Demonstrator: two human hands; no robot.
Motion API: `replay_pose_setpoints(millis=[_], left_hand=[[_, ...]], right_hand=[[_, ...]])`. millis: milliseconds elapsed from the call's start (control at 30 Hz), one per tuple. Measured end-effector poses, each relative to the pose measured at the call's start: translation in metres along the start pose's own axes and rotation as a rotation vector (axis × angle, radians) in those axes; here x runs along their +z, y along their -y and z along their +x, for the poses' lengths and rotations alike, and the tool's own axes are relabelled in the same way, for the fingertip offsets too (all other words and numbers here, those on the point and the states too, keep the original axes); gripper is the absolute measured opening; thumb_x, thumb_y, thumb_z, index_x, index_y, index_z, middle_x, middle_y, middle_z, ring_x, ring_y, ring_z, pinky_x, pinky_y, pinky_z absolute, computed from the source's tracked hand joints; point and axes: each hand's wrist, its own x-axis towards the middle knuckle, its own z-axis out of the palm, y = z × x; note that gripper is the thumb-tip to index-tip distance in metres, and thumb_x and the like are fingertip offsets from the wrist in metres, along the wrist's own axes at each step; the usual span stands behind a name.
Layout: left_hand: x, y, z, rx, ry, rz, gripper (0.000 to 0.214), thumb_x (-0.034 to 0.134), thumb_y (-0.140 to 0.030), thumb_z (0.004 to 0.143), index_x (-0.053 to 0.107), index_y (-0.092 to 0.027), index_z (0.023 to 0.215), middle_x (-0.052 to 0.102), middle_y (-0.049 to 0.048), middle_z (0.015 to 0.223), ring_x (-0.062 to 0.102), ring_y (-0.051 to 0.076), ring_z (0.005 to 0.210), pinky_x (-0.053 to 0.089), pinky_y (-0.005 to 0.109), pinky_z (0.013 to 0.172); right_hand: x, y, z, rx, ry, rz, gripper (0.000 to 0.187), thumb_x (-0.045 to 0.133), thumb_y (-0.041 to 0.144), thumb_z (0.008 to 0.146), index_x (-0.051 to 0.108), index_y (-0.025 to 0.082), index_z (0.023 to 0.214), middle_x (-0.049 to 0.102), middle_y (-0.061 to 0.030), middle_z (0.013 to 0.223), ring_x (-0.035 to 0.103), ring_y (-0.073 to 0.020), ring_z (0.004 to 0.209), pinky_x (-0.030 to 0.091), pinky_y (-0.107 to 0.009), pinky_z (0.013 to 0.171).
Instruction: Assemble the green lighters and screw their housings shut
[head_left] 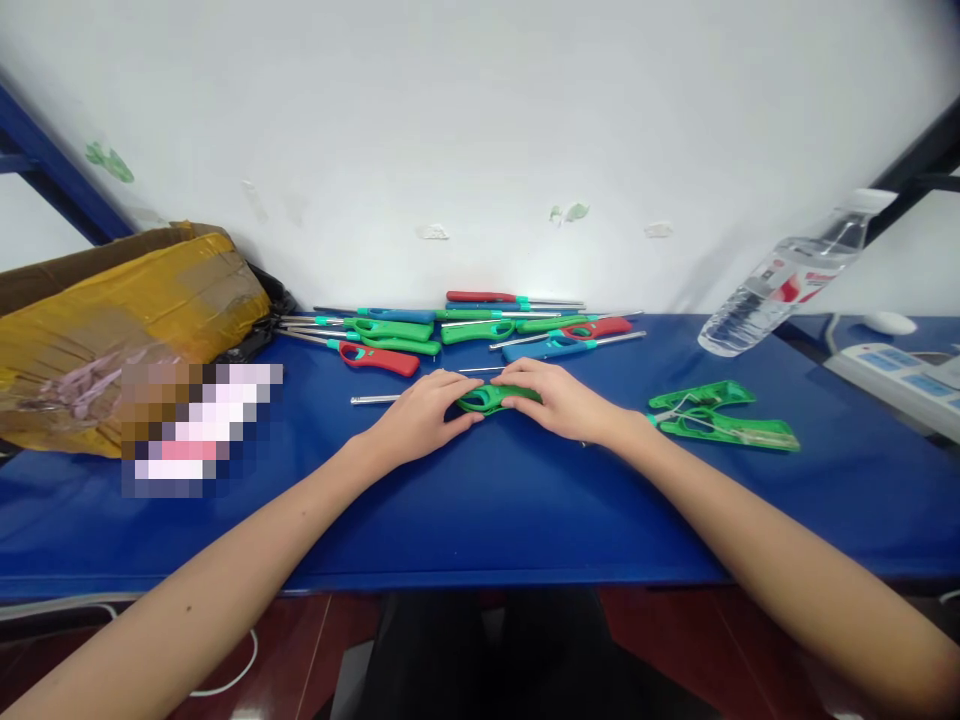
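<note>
A green long-nosed lighter (pixel 491 399) lies on the blue table (pixel 480 510), its metal tube (pixel 373 400) pointing left. My left hand (pixel 424 412) presses on the handle's left part with fingers closed over it. My right hand (pixel 559 400) grips the handle's right end, fingers curled round it. Behind them lies a pile of several green, red and blue lighters (pixel 465 330). An opened green lighter shell (pixel 712 415) with a wire lies just right of my right wrist.
A yellow-taped cardboard box (pixel 120 320) sits at the left. A plastic water bottle (pixel 787 275) leans at the back right, beside a white power strip (pixel 896 375). A white wall closes the back of the table.
</note>
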Motion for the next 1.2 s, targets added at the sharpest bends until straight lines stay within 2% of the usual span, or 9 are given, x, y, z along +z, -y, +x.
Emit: replay_pose_setpoints(millis=[267, 467, 667, 833, 1000, 1200], left_hand=[[-0.001, 0.000, -0.001, 0.014, -0.001, -0.023, 0.041, 0.059, -0.035, 0.093, 0.060, -0.021, 0.132, 0.066, 0.0109, 0.120, 0.060, 0.026, 0.111, 0.051, 0.043, 0.098], [-0.002, 0.002, -0.001, 0.011, 0.037, -0.033, 0.040, 0.052, -0.036, 0.097, 0.059, -0.021, 0.134, 0.065, 0.0114, 0.120, 0.059, 0.026, 0.111, 0.050, 0.046, 0.099], [-0.001, 0.003, -0.002, -0.015, 0.022, -0.016, 0.041, 0.052, -0.038, 0.096, 0.062, -0.018, 0.131, 0.045, 0.0155, 0.145, 0.053, 0.028, 0.125, 0.046, 0.046, 0.107], [-0.001, 0.005, 0.001, -0.046, 0.070, -0.015, 0.040, 0.048, -0.041, 0.099, 0.064, -0.021, 0.129, 0.057, 0.0131, 0.135, 0.054, 0.027, 0.124, 0.045, 0.047, 0.107], [-0.002, 0.009, 0.006, -0.012, 0.064, -0.022, 0.034, 0.055, -0.039, 0.096, 0.069, -0.022, 0.122, 0.062, 0.0105, 0.129, 0.057, 0.027, 0.118, 0.047, 0.044, 0.103], [0.000, 0.011, 0.007, 0.033, 0.034, -0.034, 0.031, 0.062, -0.036, 0.093, 0.069, -0.019, 0.118, 0.070, 0.0093, 0.111, 0.062, 0.025, 0.107, 0.049, 0.041, 0.095]], right_hand=[[0.002, -0.004, -0.003, -0.005, -0.002, -0.013, 0.032, 0.053, 0.030, 0.095, 0.065, 0.022, 0.123, 0.065, -0.0117, 0.114, 0.062, -0.0267, 0.106, 0.052, -0.046, 0.094], [0.005, -0.004, -0.003, -0.015, -0.009, -0.043, 0.033, 0.052, 0.030, 0.096, 0.065, 0.022, 0.124, 0.065, -0.0122, 0.112, 0.062, -0.0272, 0.105, 0.052, -0.046, 0.093], [0.006, -0.005, -0.003, -0.002, -0.011, -0.051, 0.032, 0.055, 0.030, 0.095, 0.068, 0.020, 0.121, 0.065, -0.0126, 0.113, 0.062, -0.0270, 0.104, 0.052, -0.045, 0.093], [0.007, -0.005, -0.002, 0.032, -0.023, -0.027, 0.028, 0.059, 0.029, 0.092, 0.072, 0.022, 0.117, 0.067, -0.0116, 0.112, 0.064, -0.0275, 0.104, 0.052, -0.047, 0.094], [0.006, -0.003, -0.001, 0.063, 0.009, -0.049, 0.027, 0.062, 0.026, 0.091, 0.074, 0.021, 0.114, 0.067, -0.0118, 0.113, 0.065, -0.0273, 0.102, 0.053, -0.045, 0.092], [0.002, -0.001, 0.003, 0.098, 0.001, -0.004, 0.025, 0.066, 0.027, 0.088, 0.073, 0.021, 0.111, 0.072, -0.0087, 0.108, 0.066, -0.0255, 0.098, 0.052, -0.041, 0.090]])
